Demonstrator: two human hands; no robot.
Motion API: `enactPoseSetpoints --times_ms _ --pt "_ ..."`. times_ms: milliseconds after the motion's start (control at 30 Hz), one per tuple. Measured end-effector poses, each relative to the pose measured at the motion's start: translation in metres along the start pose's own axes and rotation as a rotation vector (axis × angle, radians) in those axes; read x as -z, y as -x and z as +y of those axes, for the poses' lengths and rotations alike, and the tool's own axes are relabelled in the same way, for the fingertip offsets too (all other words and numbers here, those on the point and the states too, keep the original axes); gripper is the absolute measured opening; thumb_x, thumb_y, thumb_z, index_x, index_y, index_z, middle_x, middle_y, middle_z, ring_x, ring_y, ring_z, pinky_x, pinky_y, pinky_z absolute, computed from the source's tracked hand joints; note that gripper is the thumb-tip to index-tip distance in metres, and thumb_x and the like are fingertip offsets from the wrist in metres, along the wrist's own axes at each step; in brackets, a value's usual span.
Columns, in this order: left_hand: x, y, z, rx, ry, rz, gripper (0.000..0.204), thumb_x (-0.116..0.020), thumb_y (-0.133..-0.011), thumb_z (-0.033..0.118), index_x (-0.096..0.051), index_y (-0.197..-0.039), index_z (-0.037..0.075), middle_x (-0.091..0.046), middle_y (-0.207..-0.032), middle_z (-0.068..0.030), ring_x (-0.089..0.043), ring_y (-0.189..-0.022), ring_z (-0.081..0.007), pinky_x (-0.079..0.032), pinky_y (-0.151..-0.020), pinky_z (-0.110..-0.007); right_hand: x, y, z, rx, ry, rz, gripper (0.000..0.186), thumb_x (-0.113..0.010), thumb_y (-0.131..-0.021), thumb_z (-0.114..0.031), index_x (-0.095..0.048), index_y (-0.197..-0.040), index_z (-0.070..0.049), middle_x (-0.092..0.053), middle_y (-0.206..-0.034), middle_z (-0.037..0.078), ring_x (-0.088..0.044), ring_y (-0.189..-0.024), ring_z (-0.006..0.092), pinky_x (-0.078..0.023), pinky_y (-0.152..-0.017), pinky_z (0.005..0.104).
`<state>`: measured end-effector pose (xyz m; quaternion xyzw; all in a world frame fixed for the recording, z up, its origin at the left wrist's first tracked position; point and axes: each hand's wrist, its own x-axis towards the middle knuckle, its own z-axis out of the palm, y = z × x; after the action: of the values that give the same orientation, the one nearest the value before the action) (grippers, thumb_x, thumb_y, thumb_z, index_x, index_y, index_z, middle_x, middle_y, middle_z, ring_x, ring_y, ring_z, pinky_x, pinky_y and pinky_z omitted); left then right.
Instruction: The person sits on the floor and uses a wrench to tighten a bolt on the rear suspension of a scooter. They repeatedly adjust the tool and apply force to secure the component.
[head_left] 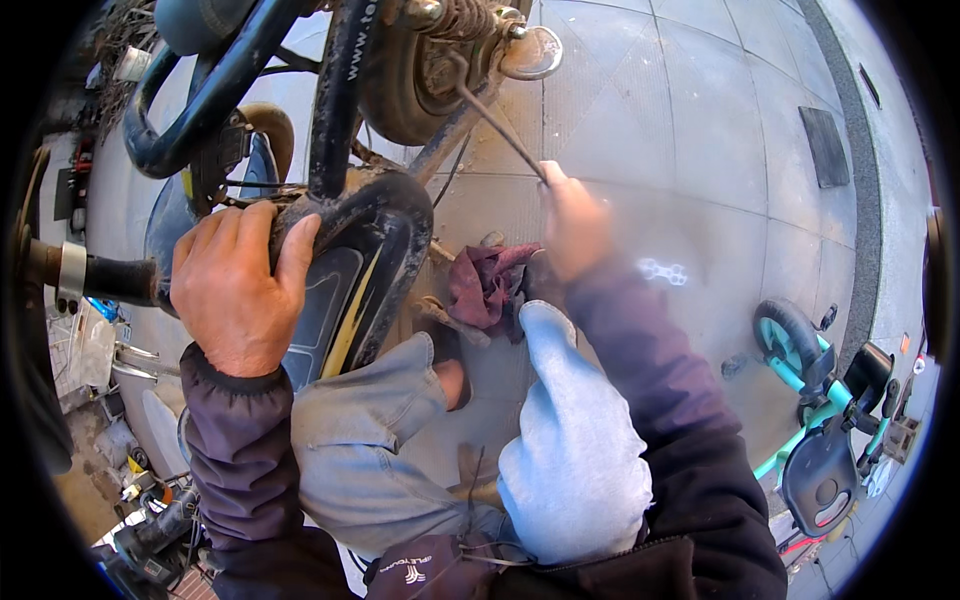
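My left hand (236,285) grips the black tube of the dirty electric scooter's frame (375,200), fingers curled over it and thumb apart. Out to the right, my right hand (578,225), smeared by motion, is closed on the end of a long thin metal wrench (502,125). The wrench's far end reaches the hub area of the scooter's wheel (405,75); its exact seat on a nut is too small to tell. A rusty spring (463,18) sits above that hub. Below, a crumpled dark red cloth (485,285) lies on the ground between my feet.
Pale paving slabs (690,110) spread to the right. A silver multi-hole wrench (663,271) lies there. At the lower right stands a turquoise child's bike (800,370), with a dark flat plate (824,147) farther off. Assorted clutter (150,480) crowds the lower left.
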<state>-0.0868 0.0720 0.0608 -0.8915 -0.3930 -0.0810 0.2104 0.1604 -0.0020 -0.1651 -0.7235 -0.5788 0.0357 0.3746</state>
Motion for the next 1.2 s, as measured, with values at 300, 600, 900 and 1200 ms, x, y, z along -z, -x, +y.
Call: enactPoseSetpoints --times_ms 300,600,900,1200 --pt "0.005 -0.002 0.002 0.022 0.039 -0.012 0.027 -0.073 -0.080 0.026 -0.064 -0.092 0.004 -0.062 -0.079 -0.0097 -0.060 -0.081 -0.0296 -0.045 -0.072 -0.040 -0.005 0.029 0.017 -0.381 -0.274 -0.057 0.022 -0.056 -0.092 -0.016 -0.062 -0.108 -0.002 -0.067 -0.086 0.020 -0.066 -0.079 0.0361 -0.050 -0.069 0.0429" --pt "0.009 -0.021 0.037 0.325 0.503 -0.146 0.041 -0.066 -0.088 0.025 -0.055 -0.118 -0.001 -0.062 -0.104 -0.0192 -0.060 -0.095 -0.0356 -0.046 -0.083 -0.042 0.042 0.010 -0.011 -0.992 -1.188 -0.066 0.025 -0.047 -0.100 -0.026 -0.053 -0.100 -0.002 -0.049 -0.063 0.002 -0.048 -0.046 0.0090 -0.043 -0.038 0.0259" --pt "-0.029 -0.030 0.044 0.312 0.164 -0.125 0.051 -0.060 -0.091 0.029 -0.042 -0.127 -0.003 -0.066 -0.089 -0.0239 -0.065 -0.071 -0.0389 -0.051 -0.061 -0.047 0.027 -0.048 -0.017 -0.679 -0.675 0.226 0.021 -0.049 -0.099 -0.024 -0.057 -0.097 -0.004 -0.054 -0.059 0.009 -0.057 -0.050 0.0204 -0.045 -0.045 0.0362" --pt "-0.027 -0.031 0.045 0.291 0.169 -0.131 0.056 -0.066 -0.086 0.026 -0.041 -0.123 -0.007 -0.064 -0.086 -0.0204 -0.065 -0.075 -0.0366 -0.052 -0.062 -0.043 -0.014 -0.042 -0.001 -0.490 -0.255 0.296 0.022 -0.052 -0.096 -0.025 -0.058 -0.102 -0.005 -0.064 -0.078 0.024 -0.063 -0.078 0.0441 -0.048 -0.066 0.0513"
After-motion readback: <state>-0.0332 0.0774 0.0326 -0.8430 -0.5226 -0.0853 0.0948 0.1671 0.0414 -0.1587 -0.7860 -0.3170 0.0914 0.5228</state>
